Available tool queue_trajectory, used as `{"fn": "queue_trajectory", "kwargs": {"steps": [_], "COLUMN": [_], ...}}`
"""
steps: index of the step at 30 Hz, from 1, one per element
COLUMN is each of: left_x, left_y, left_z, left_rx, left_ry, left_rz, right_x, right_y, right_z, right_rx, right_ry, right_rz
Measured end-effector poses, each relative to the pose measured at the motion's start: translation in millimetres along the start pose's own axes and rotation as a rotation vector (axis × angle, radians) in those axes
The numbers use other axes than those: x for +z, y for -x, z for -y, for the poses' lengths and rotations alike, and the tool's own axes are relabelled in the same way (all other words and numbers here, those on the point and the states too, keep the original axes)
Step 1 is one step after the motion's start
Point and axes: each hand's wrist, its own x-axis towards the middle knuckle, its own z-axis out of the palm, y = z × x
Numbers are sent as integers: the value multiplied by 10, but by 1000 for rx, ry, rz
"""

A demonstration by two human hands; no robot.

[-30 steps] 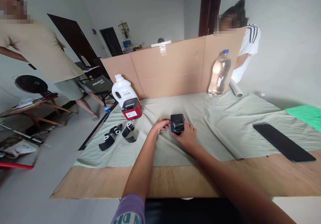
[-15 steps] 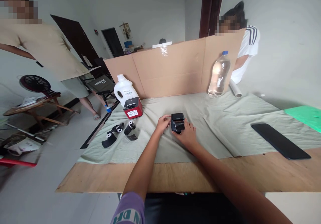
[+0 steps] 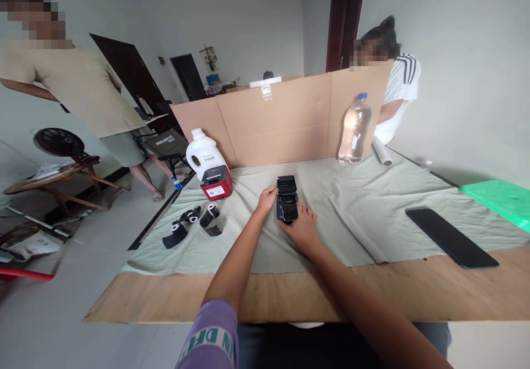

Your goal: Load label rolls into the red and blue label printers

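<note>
A small black box-shaped device (image 3: 286, 202) with its lid raised stands on the pale green cloth (image 3: 356, 209) in the middle of the table. My left hand (image 3: 267, 199) grips its left side. From the near right, my right hand (image 3: 302, 226) holds it with fingers around its lower edge. Left of my hands lie three black rolls with white cores (image 3: 192, 223).
A red and black printer (image 3: 216, 182) and a white jug (image 3: 199, 152) stand at the back left. A cardboard screen (image 3: 281, 118), a water bottle (image 3: 353, 129), a black phone (image 3: 450, 237) and a green board (image 3: 497, 197) are around. Two people stand behind and left.
The black device's lid has swung up and open between my hands. My hands stayed on the device. The head camera shifted slightly.
</note>
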Motion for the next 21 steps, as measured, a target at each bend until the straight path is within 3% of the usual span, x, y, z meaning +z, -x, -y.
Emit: {"fn": "queue_trajectory", "kwargs": {"steps": [3,9,12,15,18,21], "left_x": [-84,-85,7,-18,-288,-803], "left_y": [-16,-148,-233,-219,-110,33], "left_z": [-106,-439,-584,-713,-815,-860], "left_rx": [126,170,180,260,388,418], "left_ry": [-292,-826,-958,-998,-925,-858], "left_rz": [42,356,405,371,260,175], "right_x": [-2,46,70,69,44,12], "right_y": [-5,-22,-36,-37,-31,-35], "right_z": [14,-17,-39,-42,-21,15], "right_rx": [15,-12,-21,-39,-42,-25], "right_ry": [5,22,32,46,62,72], "right_rz": [9,-5,-4,-11,-11,16]}}
